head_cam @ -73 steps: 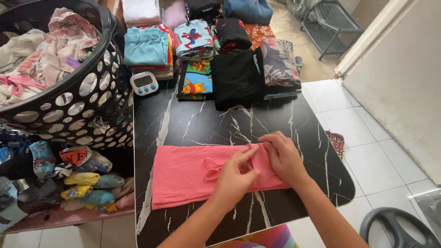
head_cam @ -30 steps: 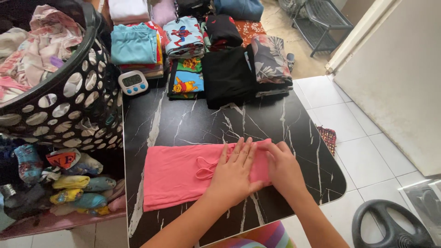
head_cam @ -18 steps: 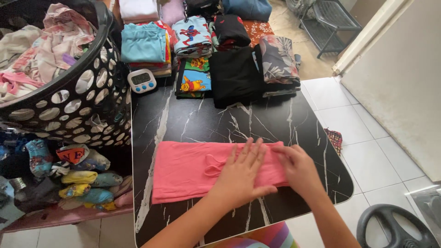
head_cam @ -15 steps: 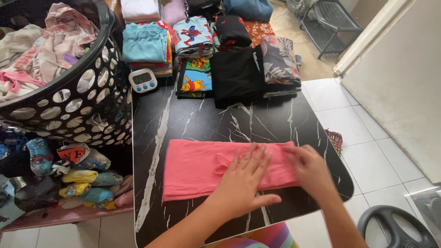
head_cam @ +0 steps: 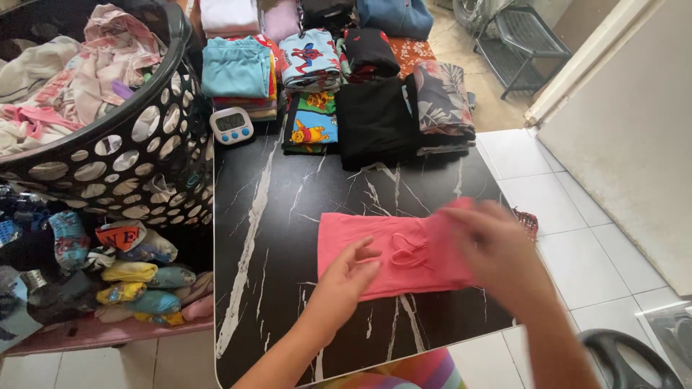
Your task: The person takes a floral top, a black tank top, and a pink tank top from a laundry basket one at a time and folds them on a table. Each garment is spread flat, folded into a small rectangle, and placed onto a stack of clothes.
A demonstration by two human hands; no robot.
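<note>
1. We see a pink garment [head_cam: 393, 252] lying folded flat on the near right part of the black marble table [head_cam: 274, 216]; its long axis runs across the table from left to right, roughly level with the near edge.
2. Its left end is a straight cut edge near the middle of the table; its right end reaches toward the table's right edge and is hidden under a hand.
3. A thin pink strap loop [head_cam: 411, 253] lies curled on top of the garment, right of its middle.
4. Our left hand [head_cam: 344, 277] comes in from the near edge with the forearm angled up and to the right; the fingers are bent and the thumb sits apart, resting on the garment's near left part. We cannot tell whether it pinches the cloth or only presses on it.
5. Our right hand [head_cam: 497, 248] is over the garment's right end, forearm coming from the lower right. It is blurred, so we cannot tell how far open it is or whether it grips the cloth.
6. At the far end of the table stand piles of folded clothes [head_cam: 339, 79], with a small white timer [head_cam: 231, 124] just beside them.
7. A black laundry basket [head_cam: 108, 155] full of clothes sits at the left, touching the table's edge.
</note>
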